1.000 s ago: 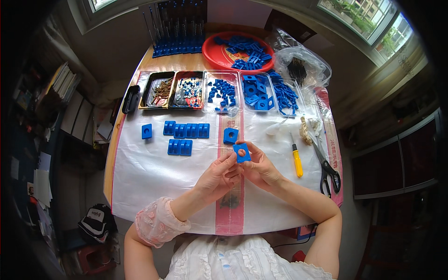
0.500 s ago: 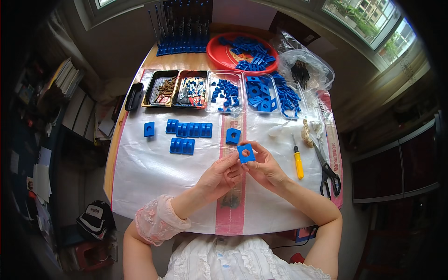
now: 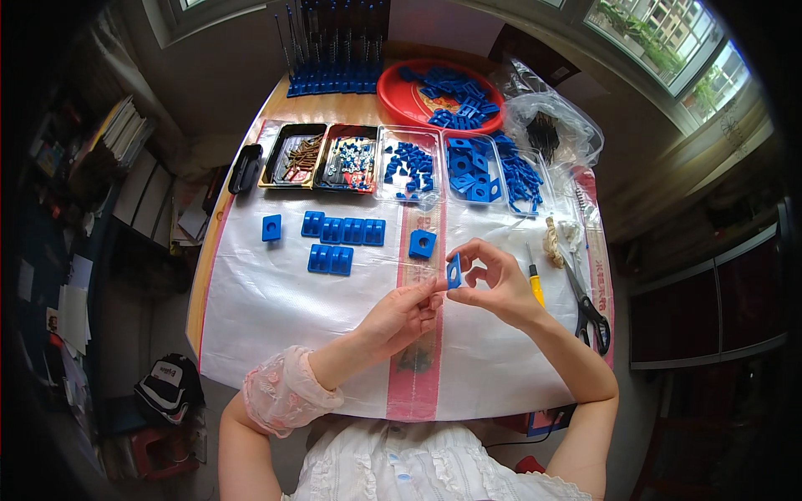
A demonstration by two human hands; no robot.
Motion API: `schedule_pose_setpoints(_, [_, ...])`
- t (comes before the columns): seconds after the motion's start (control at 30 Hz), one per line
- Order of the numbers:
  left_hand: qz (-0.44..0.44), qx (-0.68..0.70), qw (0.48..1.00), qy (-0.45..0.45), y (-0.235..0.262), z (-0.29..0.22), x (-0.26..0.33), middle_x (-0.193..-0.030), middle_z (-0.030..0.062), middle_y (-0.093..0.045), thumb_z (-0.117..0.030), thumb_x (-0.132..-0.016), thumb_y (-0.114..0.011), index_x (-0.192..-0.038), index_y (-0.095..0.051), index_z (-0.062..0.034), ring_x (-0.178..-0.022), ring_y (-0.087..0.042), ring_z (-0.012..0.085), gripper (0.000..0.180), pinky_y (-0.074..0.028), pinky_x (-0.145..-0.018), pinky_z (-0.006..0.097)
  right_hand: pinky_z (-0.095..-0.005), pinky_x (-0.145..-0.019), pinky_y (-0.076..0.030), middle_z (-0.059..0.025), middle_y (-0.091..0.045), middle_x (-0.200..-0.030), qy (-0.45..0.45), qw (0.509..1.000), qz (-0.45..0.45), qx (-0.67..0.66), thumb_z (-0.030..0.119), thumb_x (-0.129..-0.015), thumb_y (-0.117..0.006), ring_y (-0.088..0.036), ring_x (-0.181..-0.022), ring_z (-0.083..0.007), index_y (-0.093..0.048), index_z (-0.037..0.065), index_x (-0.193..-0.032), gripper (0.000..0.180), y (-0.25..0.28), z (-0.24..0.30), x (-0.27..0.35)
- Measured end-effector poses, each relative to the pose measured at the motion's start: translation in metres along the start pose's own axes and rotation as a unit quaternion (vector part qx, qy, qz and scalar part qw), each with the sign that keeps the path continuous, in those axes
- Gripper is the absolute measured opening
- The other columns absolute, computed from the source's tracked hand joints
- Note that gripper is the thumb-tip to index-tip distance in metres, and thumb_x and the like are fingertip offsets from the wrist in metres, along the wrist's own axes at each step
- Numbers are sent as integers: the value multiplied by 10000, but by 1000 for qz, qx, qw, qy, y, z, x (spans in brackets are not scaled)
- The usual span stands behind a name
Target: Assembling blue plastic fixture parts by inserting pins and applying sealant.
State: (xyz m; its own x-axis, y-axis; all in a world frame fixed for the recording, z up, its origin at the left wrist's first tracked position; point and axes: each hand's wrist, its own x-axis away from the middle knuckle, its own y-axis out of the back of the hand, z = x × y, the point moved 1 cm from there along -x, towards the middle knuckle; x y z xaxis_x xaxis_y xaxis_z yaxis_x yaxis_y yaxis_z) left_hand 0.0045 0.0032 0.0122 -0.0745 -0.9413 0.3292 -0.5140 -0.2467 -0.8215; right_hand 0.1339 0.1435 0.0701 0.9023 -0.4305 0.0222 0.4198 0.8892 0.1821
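My right hand [image 3: 493,282] pinches a small blue square block with a round hole [image 3: 454,271], turned edge-on above the white sheet [image 3: 276,317]. My left hand [image 3: 403,312] reaches its fingertips to the block's left side and touches it. Just beyond lies another blue holed block [image 3: 422,244]. Two rows of similar blue blocks [image 3: 341,242] lie side by side on the sheet to the left, with a single block [image 3: 271,227] further left.
Trays of screws [image 3: 292,156], small hardware [image 3: 348,159] and blue parts [image 3: 472,167] line the far side. A red bowl of blue pieces [image 3: 441,92] and a plastic bag [image 3: 551,125] sit behind. A yellow screwdriver [image 3: 535,282] and scissors [image 3: 589,302] lie at right.
The blue block has been turned from facing up to edge-on between my fingers. Both hands stayed in about the same spot.
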Motion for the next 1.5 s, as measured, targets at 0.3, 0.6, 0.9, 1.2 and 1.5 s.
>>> schedule_pose_setpoints(0.3, [72, 9, 997, 6, -4, 3, 7, -907, -53, -500, -427, -939, -625, -1162, -575, -63, -790, -449, 23, 429, -395, -680, 189, -406, -817, -441, -132, -531, -979, 100, 863, 104, 484, 124, -681, -755, -499, -963, -307, -557, 3, -946, 353, -11, 86, 3])
schedule_pose_setpoints(0.6, [129, 14, 992, 2, 0, 6, 4, -1072, -56, -583, -391, -912, -669, -1095, -606, -112, -816, -469, 32, 340, -401, -722, 223, -404, -819, -437, -130, -527, -986, 118, 844, 117, 509, 208, -634, -835, -496, -960, -304, -553, -16, -920, 460, -22, 95, 3])
schedule_pose_setpoints(0.9, [126, 36, 991, 3, -11, 1, 12, -1063, -26, -573, -458, -925, -610, -1130, -580, -113, -817, -466, 40, 403, -424, -724, 223, -404, -829, -434, -100, -506, -955, 103, 907, 65, 402, 166, -682, -794, -475, -950, -288, -599, 39, -940, 347, -14, 81, 9])
schedule_pose_setpoints(1.2, [-39, -552, 823, -127, -13, -39, 21, -845, 31, -569, -321, -939, -634, -983, -622, -55, -711, -543, 135, 270, -465, -631, 292, -359, -808, -415, -77, -529, -917, 102, 900, -49, 421, 107, -643, -832, -485, -916, -254, -636, 37, -938, 361, 0, 83, 21])
schedule_pose_setpoints(1.5, [-432, -806, 340, -221, 13, -88, 54, -865, 100, -572, -213, -790, -779, -855, -607, -24, -823, -613, 260, 264, -503, -700, 371, -373, -811, -414, -74, -532, -922, 102, 890, -50, 441, 98, -638, -823, -491, -928, -260, -632, 45, -932, 355, 4, 81, 22])
